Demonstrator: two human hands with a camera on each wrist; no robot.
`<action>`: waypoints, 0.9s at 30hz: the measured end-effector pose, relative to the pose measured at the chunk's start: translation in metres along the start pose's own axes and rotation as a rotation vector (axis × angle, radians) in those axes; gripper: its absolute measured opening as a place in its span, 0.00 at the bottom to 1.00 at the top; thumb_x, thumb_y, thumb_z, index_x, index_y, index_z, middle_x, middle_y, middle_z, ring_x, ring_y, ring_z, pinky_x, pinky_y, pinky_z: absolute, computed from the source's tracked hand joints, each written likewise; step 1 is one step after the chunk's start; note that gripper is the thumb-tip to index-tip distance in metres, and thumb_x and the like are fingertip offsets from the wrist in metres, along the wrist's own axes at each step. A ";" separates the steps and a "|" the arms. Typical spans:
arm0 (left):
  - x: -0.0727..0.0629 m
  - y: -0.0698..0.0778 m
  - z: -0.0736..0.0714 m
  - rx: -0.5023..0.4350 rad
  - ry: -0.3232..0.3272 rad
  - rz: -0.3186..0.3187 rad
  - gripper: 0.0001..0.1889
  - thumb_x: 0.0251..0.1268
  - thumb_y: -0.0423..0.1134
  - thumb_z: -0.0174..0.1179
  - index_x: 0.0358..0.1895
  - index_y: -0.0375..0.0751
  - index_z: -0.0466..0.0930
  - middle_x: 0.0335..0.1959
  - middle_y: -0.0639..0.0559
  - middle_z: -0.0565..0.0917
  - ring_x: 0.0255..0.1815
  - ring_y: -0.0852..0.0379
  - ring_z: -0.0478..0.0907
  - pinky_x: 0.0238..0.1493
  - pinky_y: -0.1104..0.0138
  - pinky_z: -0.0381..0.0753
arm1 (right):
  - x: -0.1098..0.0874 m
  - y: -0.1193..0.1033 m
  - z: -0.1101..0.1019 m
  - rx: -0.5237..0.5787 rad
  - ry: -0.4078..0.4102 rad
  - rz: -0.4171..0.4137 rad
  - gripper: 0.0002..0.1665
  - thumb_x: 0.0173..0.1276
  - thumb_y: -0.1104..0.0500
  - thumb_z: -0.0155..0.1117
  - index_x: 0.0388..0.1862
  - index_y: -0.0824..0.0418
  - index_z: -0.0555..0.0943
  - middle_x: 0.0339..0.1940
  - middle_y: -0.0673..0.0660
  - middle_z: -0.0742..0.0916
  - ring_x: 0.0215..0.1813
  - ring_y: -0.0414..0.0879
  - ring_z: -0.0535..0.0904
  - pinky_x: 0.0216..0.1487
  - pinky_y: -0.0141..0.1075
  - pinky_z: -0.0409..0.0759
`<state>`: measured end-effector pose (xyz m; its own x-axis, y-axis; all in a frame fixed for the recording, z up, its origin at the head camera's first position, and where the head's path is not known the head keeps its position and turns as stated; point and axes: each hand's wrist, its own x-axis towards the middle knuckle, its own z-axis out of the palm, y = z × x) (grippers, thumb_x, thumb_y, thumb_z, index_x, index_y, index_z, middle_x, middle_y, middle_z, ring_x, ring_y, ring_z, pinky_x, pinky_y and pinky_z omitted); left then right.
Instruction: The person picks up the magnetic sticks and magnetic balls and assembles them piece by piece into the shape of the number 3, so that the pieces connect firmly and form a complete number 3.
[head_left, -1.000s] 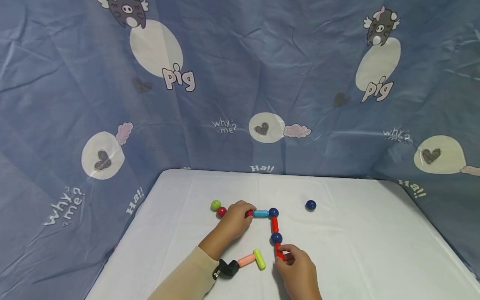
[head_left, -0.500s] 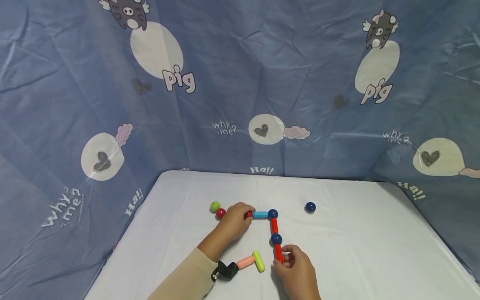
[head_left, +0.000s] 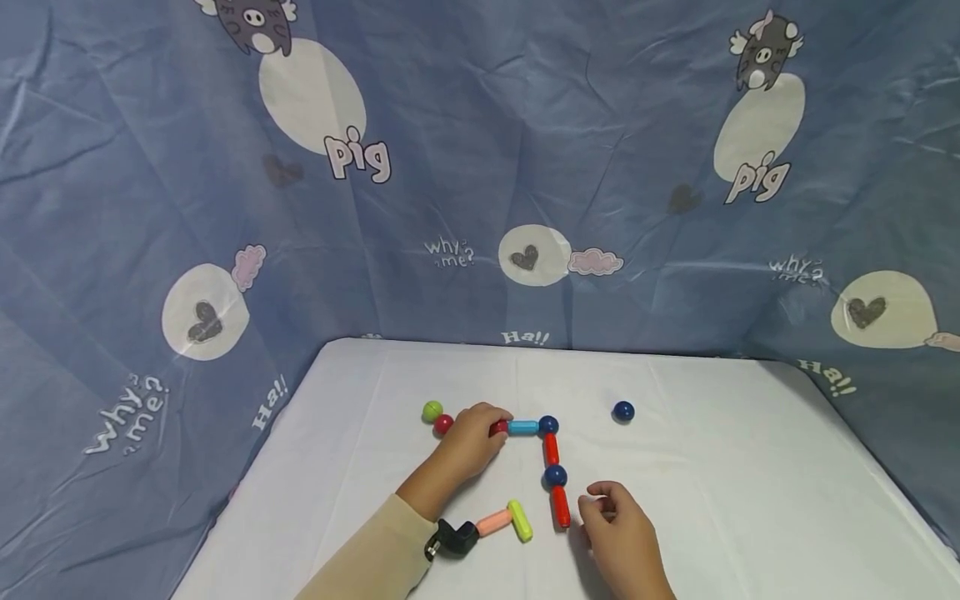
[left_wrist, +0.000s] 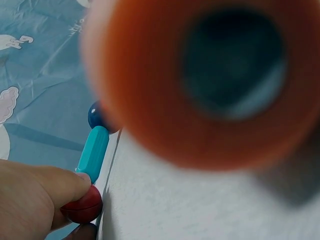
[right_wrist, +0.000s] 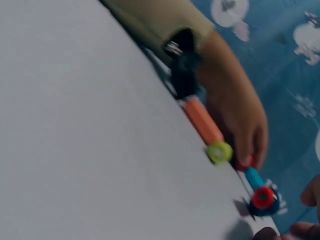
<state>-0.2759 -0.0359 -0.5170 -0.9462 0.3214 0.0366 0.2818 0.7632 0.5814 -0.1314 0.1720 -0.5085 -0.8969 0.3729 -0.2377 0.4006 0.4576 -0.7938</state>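
Note:
My left hand pinches a red ball between thumb and fingers. From that ball runs a light-blue magnetic stick to a dark-blue ball. There the chain bends toward me: a red stick, another dark-blue ball, then a second red stick with a free near end. Just right of this last stick is my right hand, its fingers loosely bent and holding nothing. In the right wrist view only parts of its fingers show, at the lower right.
An orange-pink stick and a yellow-green stick lie near the left wrist's black camera. Beyond the left hand are a green ball and a red ball. A loose dark-blue ball lies back right.
My right hand has let go of the near red stick and moved a little to the right. The left hand keeps its hold, and the chain lies nearly where it was.

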 end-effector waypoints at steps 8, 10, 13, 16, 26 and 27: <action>0.000 0.001 0.000 0.006 0.009 0.006 0.19 0.70 0.38 0.69 0.62 0.52 0.85 0.62 0.51 0.84 0.65 0.50 0.79 0.65 0.54 0.82 | 0.029 0.007 -0.026 0.008 -0.045 -0.023 0.22 0.74 0.53 0.59 0.62 0.62 0.77 0.41 0.57 0.85 0.36 0.45 0.83 0.33 0.37 0.80; -0.001 0.001 0.000 -0.007 0.011 -0.003 0.19 0.70 0.38 0.69 0.63 0.52 0.85 0.62 0.50 0.84 0.66 0.49 0.79 0.66 0.54 0.82 | 0.038 0.008 -0.031 0.000 -0.039 -0.049 0.23 0.73 0.54 0.60 0.62 0.63 0.76 0.41 0.57 0.84 0.37 0.45 0.83 0.32 0.37 0.79; -0.001 -0.001 0.000 -0.036 0.019 -0.020 0.21 0.69 0.37 0.70 0.64 0.51 0.83 0.63 0.49 0.84 0.67 0.48 0.79 0.65 0.53 0.82 | 0.051 0.010 -0.036 -0.015 -0.019 -0.097 0.23 0.72 0.56 0.60 0.62 0.63 0.76 0.41 0.57 0.84 0.37 0.45 0.82 0.31 0.36 0.78; -0.001 -0.002 -0.001 -0.060 0.028 -0.033 0.22 0.68 0.37 0.71 0.64 0.49 0.83 0.62 0.48 0.84 0.67 0.48 0.79 0.65 0.53 0.82 | 0.064 0.010 -0.040 -0.021 -0.003 -0.136 0.22 0.72 0.56 0.61 0.62 0.63 0.76 0.42 0.56 0.83 0.37 0.45 0.80 0.31 0.34 0.78; 0.001 -0.006 -0.002 -0.120 0.014 -0.047 0.20 0.68 0.39 0.71 0.61 0.50 0.85 0.62 0.48 0.84 0.67 0.49 0.80 0.65 0.53 0.82 | 0.103 0.010 -0.051 -0.046 0.002 -0.201 0.25 0.74 0.55 0.64 0.65 0.64 0.74 0.50 0.61 0.82 0.47 0.51 0.80 0.38 0.35 0.79; 0.001 -0.007 -0.001 -0.139 0.010 -0.054 0.19 0.67 0.39 0.72 0.61 0.51 0.85 0.62 0.48 0.84 0.67 0.48 0.79 0.65 0.53 0.82 | 0.106 0.010 -0.053 -0.056 0.005 -0.212 0.26 0.74 0.55 0.65 0.65 0.65 0.74 0.51 0.62 0.82 0.49 0.53 0.79 0.39 0.36 0.79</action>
<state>-0.2790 -0.0412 -0.5201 -0.9611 0.2759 0.0094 0.2060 0.6942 0.6897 -0.2128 0.2589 -0.5121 -0.9614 0.2670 -0.0658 0.2126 0.5702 -0.7935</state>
